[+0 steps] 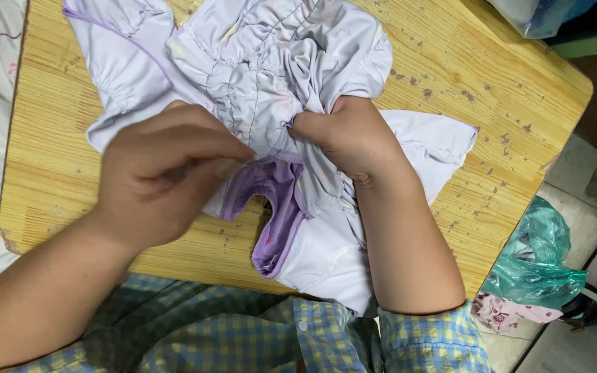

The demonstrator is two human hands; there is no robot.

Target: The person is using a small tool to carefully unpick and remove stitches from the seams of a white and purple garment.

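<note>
Wooden table (pixel 450 76), speckled with dark marks, bears a pale lilac garment (pixel 257 62) — gathered, ruched cloth spread across its middle and hanging off the near edge toward you. Your right hand (pixel 354 135) is closed into a fist, bunching the cloth at the garment's centre. Your left hand (pixel 157 179) has its fingers curled together, fingertips pinching the seam beside the purple-lined opening (pixel 278 207). A green plastic bag (pixel 537 266) lies on the floor, right.
</note>
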